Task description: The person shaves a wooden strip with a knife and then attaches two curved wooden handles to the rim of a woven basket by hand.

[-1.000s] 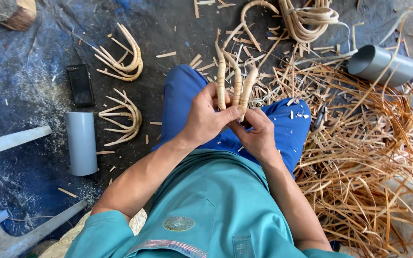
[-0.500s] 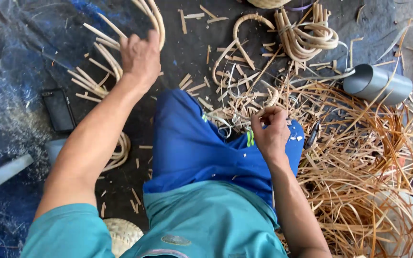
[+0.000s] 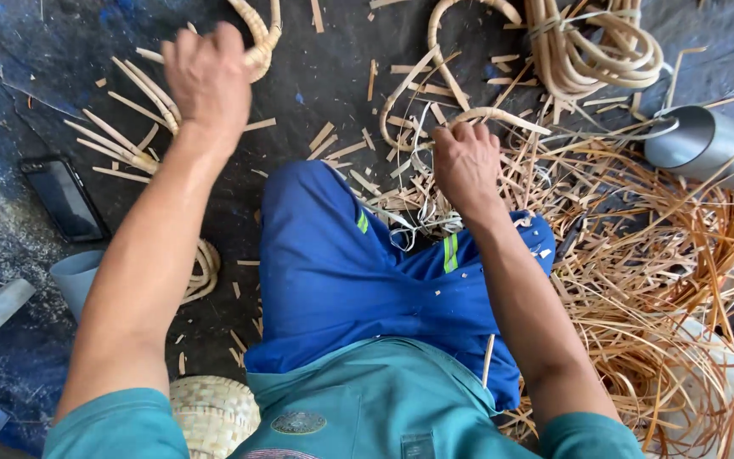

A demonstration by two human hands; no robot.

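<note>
Head view: we're mid-sort on the rattan. Left hand (image 3: 207, 78) is stretched out, fingers closed on a wrapped rattan loop (image 3: 258, 38) over the pile of bent pieces (image 3: 125, 127). Right hand (image 3: 467, 163) clamps a curved cane strip (image 3: 503, 116) beside the loose splints (image 3: 656, 272). Next move likely needs a clean release on the pile.

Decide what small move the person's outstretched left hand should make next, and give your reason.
Probably open the left hand and let the wrapped, curved rattan piece drop beside the pile of bent rattan pieces on the dark floor sheet. The arm is fully stretched there, while the right hand already grips a bare curved rattan cane.
</note>
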